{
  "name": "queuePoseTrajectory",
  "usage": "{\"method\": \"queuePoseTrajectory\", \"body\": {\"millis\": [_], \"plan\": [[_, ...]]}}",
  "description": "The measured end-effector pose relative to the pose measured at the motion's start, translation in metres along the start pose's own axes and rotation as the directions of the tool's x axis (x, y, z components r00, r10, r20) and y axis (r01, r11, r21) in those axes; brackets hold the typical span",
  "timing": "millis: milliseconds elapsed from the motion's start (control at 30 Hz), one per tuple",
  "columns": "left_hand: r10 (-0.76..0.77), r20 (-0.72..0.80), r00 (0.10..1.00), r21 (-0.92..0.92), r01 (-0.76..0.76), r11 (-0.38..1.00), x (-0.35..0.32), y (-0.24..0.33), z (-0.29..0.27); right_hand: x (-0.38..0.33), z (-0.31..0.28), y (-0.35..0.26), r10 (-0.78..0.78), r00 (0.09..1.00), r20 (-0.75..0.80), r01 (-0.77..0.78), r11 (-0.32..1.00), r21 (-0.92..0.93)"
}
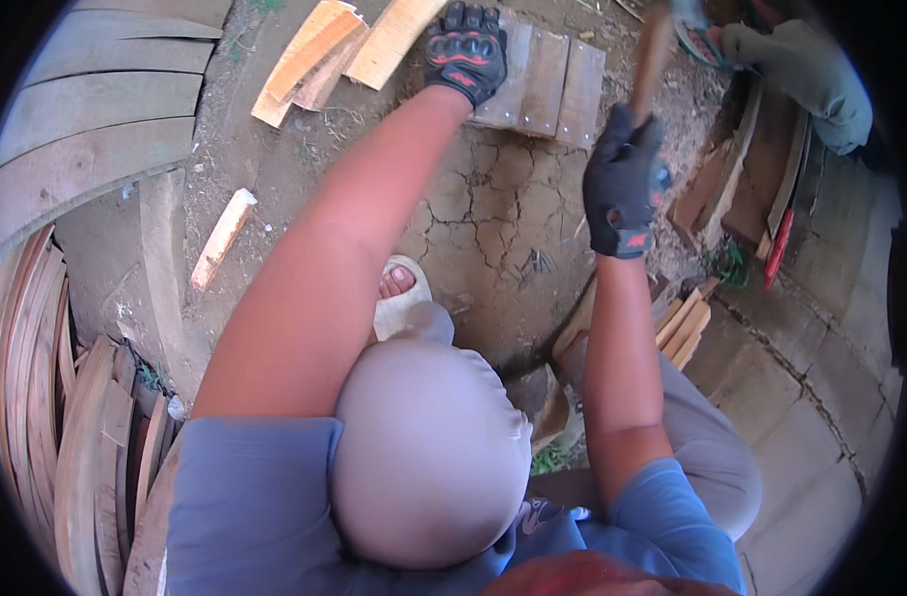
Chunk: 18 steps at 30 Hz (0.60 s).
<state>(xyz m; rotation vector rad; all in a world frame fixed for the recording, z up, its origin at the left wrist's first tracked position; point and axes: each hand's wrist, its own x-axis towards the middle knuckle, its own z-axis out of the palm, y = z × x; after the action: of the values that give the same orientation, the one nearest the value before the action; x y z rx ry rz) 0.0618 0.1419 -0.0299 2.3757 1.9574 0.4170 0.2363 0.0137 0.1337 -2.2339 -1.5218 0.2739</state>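
Left hand: gloved in black (465, 55), back up, fingers curled at the far left edge of the board panel; whether they pinch something underneath cannot be told.
Right hand: also gloved (620, 189), wrapped round the handle of a wooden-handled tool (652, 65), raised near the panel's right side.
Tool head: blurred and partly cut off at the far rim, so its kind is unclear.
Board panel: grey planks (541, 81) with nail-like dots, far centre on the ground, its left part hidden by the left glove.
Panel surroundings: pale wood pieces (314, 60) on the left; cracked earth (493, 214) running from its near edge toward the person's sandal (404, 293).
Far right: another person's leg (801, 74), cut off by the rim.
Markings: small red emblems on both gloves, too small to read surely; pale print on the blue shirt (250, 497), partly hidden.
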Motion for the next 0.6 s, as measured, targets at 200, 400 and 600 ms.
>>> {"method": "queuePoseTrajectory", "body": {"millis": [200,400,600], "plan": [[0.028,0.031,0.999,-0.055,-0.026,0.998,0.009,0.014,-0.014,-0.018,0.038,0.041,0.016,0.998,-0.067,-0.020,0.998,-0.056],[-0.004,-0.097,0.995,-0.012,0.003,1.000,-0.005,-0.004,0.015,0.001,0.013,0.024,0.074,0.996,0.056,-0.072,0.997,-0.039],[0.010,0.005,1.000,-0.092,-0.010,0.996,0.009,0.013,-0.012,-0.002,0.040,0.049,-0.187,0.901,-0.391,0.282,0.938,0.202]]}}
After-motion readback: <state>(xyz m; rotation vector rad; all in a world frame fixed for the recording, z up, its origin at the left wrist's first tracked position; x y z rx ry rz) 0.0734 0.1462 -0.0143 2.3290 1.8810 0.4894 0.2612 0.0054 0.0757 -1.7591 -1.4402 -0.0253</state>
